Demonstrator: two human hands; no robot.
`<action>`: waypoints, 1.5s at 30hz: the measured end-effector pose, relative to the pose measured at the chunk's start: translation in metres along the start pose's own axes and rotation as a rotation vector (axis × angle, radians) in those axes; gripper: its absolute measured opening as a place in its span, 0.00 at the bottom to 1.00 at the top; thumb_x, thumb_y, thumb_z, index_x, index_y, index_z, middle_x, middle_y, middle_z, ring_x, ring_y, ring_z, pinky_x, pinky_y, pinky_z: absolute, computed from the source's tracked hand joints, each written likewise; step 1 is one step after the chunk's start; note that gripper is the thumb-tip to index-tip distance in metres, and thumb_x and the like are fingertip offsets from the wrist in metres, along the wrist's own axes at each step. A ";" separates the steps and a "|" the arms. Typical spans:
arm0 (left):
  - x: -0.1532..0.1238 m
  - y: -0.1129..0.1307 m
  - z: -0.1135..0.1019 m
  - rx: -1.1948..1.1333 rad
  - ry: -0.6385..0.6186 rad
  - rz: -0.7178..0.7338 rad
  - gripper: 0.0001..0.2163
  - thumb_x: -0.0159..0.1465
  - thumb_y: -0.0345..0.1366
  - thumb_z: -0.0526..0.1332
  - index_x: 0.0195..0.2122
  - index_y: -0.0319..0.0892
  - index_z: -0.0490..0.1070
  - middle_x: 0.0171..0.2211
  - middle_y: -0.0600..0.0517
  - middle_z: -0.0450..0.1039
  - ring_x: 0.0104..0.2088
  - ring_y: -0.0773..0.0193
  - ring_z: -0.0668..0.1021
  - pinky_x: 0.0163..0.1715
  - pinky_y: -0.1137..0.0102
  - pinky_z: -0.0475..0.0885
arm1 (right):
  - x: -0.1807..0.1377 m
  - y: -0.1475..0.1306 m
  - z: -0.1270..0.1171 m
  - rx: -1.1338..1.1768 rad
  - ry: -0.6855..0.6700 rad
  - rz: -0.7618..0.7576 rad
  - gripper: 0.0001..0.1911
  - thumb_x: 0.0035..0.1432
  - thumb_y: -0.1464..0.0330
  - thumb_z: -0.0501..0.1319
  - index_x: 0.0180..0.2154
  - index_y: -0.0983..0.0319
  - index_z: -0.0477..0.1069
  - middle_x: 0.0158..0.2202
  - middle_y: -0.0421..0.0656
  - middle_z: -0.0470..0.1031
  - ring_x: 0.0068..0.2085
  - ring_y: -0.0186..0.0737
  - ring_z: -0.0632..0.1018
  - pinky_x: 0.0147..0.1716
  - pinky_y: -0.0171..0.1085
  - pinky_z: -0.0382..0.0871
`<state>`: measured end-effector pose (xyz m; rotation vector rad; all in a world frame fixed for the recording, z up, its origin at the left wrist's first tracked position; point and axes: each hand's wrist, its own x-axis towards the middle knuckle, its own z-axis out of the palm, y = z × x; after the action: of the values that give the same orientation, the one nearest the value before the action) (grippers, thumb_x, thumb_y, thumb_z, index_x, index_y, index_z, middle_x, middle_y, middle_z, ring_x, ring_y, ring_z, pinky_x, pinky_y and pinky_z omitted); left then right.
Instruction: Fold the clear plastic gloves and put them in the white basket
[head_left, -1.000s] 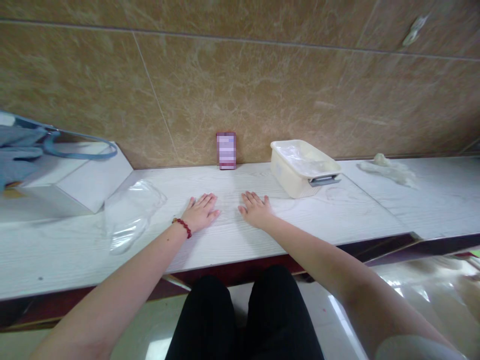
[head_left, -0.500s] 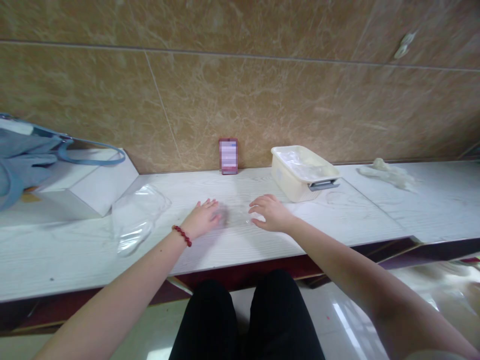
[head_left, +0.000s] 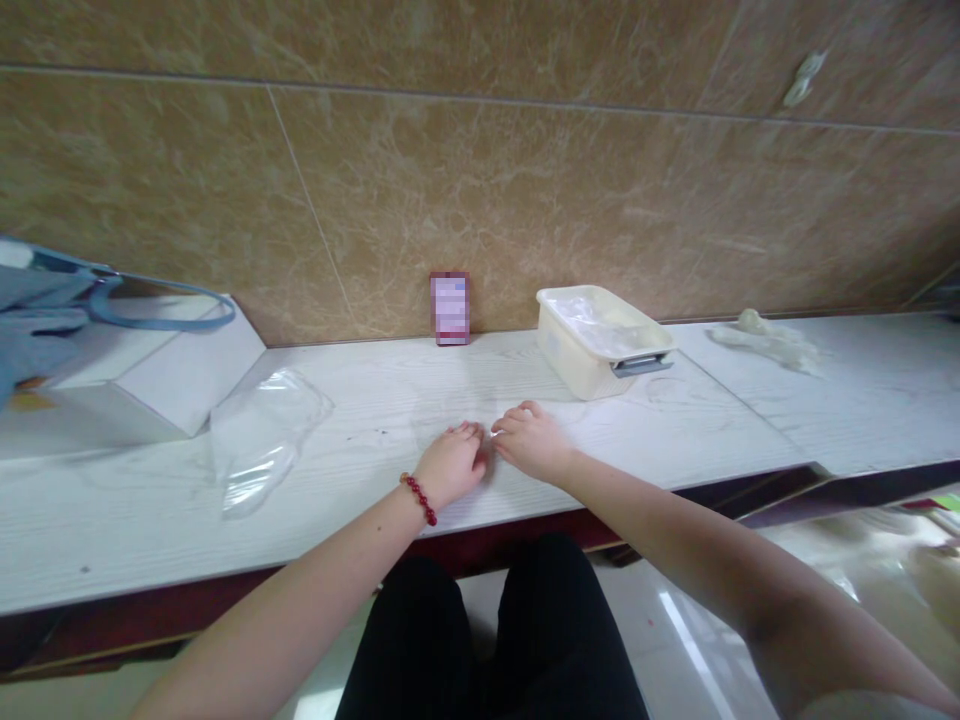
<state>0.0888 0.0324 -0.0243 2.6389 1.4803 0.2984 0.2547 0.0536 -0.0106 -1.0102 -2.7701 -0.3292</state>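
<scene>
My left hand [head_left: 450, 465], with a red bead bracelet at the wrist, rests low over the white bench top, fingers curled together. Close by on its right, my right hand [head_left: 532, 440] has its fingers bent in a pinch, the tips almost meeting those of the left. A faint clear plastic film [head_left: 442, 402] shows just beyond the fingertips; both hands seem to pinch its near edge, though the fingers partly hide it. Further left, a larger clear plastic piece [head_left: 266, 440] lies flat beside a white box [head_left: 180, 365].
A cream bin [head_left: 574, 360] with a grey latch and clear plastic inside stands at right, near the wall. A phone [head_left: 450, 310] leans on the tiled wall. Blue bag straps [head_left: 165, 320] lie over the white box. Crumpled whitish plastic [head_left: 772, 340] lies far right.
My left hand has moved right and nearer to me, closing the gap to my right hand. The fingers of both hands have drawn in. The view has shifted slightly.
</scene>
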 end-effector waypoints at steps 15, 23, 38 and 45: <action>0.009 0.004 0.011 0.097 0.088 -0.144 0.21 0.56 0.30 0.49 0.52 0.31 0.58 0.50 0.40 0.63 0.52 0.57 0.64 0.51 0.62 0.56 | 0.011 0.011 -0.005 0.046 0.072 0.059 0.12 0.56 0.68 0.50 0.30 0.63 0.71 0.32 0.45 0.73 0.38 0.38 0.69 0.42 0.41 0.50; 0.026 -0.020 -0.023 -0.154 0.025 -0.229 0.16 0.58 0.30 0.46 0.43 0.38 0.68 0.38 0.44 0.73 0.39 0.59 0.73 0.40 0.67 0.65 | 0.012 0.027 -0.003 0.496 0.266 0.143 0.22 0.48 0.61 0.58 0.46 0.61 0.63 0.47 0.48 0.66 0.50 0.42 0.64 0.47 0.43 0.54; 0.026 -0.047 -0.121 -1.679 0.100 -0.430 0.11 0.59 0.29 0.51 0.39 0.35 0.69 0.38 0.45 0.72 0.40 0.62 0.74 0.39 0.64 0.70 | 0.059 0.041 -0.009 1.749 0.081 0.310 0.18 0.48 0.60 0.59 0.40 0.63 0.66 0.40 0.45 0.72 0.43 0.37 0.72 0.44 0.38 0.65; 0.033 -0.084 -0.082 -1.804 0.057 -0.634 0.10 0.60 0.29 0.50 0.37 0.38 0.69 0.36 0.48 0.73 0.37 0.65 0.75 0.36 0.69 0.71 | 0.087 0.045 0.000 1.810 -0.084 0.569 0.06 0.51 0.67 0.59 0.28 0.65 0.67 0.26 0.41 0.72 0.25 0.31 0.75 0.19 0.27 0.67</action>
<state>0.0175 0.1040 0.0444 0.7241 0.9769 0.9729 0.2182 0.1398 0.0160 -0.9526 -1.4482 1.8256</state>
